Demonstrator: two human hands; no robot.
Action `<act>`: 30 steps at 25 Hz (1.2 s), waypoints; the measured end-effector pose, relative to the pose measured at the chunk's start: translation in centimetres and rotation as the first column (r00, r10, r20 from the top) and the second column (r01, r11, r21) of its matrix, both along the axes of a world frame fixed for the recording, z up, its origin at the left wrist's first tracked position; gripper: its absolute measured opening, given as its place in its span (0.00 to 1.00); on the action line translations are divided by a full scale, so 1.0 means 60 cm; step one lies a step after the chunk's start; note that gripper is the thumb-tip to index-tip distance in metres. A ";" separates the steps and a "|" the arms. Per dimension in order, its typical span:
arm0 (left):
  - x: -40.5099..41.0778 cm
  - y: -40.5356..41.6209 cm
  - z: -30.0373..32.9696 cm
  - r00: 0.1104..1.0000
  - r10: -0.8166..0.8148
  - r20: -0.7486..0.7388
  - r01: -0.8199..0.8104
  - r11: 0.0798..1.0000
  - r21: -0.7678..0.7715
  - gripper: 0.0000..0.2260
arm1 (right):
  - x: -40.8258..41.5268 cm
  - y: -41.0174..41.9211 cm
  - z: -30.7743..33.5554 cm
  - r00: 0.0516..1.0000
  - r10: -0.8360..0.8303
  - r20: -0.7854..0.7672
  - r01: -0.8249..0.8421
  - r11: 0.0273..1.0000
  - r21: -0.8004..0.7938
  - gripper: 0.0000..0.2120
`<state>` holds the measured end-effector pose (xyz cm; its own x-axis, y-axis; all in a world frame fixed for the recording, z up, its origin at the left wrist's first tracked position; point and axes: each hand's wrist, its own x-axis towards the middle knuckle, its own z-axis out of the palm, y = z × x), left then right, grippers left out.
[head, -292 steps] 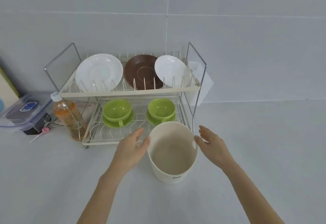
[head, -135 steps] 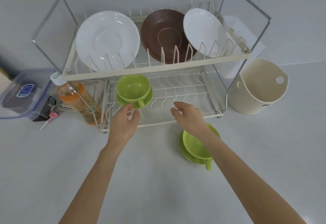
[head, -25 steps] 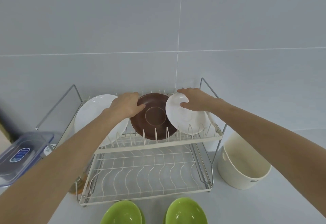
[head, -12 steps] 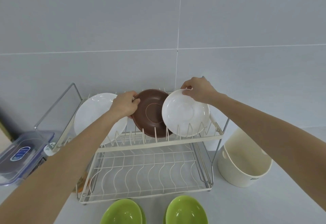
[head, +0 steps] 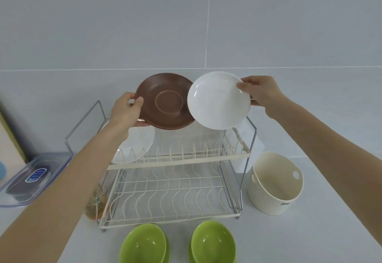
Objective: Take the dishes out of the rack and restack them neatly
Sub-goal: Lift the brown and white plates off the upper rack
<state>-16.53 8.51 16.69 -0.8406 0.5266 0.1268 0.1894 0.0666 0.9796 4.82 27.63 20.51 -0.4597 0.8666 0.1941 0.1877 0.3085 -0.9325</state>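
Observation:
My left hand (head: pixel 126 110) grips the left rim of a brown plate (head: pixel 165 101), held in the air above the two-tier wire rack (head: pixel 179 157). My right hand (head: pixel 259 91) holds a small white plate (head: pixel 218 100) by its right rim, overlapping the brown plate's right edge. A larger white plate (head: pixel 137 145) still stands in the rack's upper tier at the left, partly hidden by my left forearm. The lower tier holds nothing. Two green cups on green saucers, one on the left (head: pixel 144 244) and one on the right (head: pixel 213 242), sit on the counter in front of the rack.
A cream tub (head: pixel 275 184) with a handle hole stands right of the rack. A bottle of orange drink (head: pixel 96 204) stands at the rack's left front corner. A clear lidded box (head: pixel 31 178) lies further left. The tiled wall is close behind.
Both plates have come up out of the upper tier's slots and now hang above the rack. Earlier the two green cups were moved from the lower tier to the counter.

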 end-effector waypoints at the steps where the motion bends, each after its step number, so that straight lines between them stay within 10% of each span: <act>1: 0.012 -0.014 0.000 0.999 -0.009 0.051 0.008 0.999 0.037 0.03 | 0.016 -0.013 0.000 0.998 0.032 -0.056 -0.035 0.997 -0.063 0.08; 12: 0.167 -0.174 -0.133 0.962 -0.035 0.272 0.005 0.994 0.112 0.03 | 0.184 -0.180 -0.168 0.966 -0.051 -0.254 -0.067 0.899 -0.432 0.04; 30: 0.334 -0.373 -0.401 0.776 0.117 0.620 0.063 0.963 -0.260 0.06 | 0.371 -0.333 -0.444 0.963 -0.254 0.089 0.236 0.637 -0.734 0.11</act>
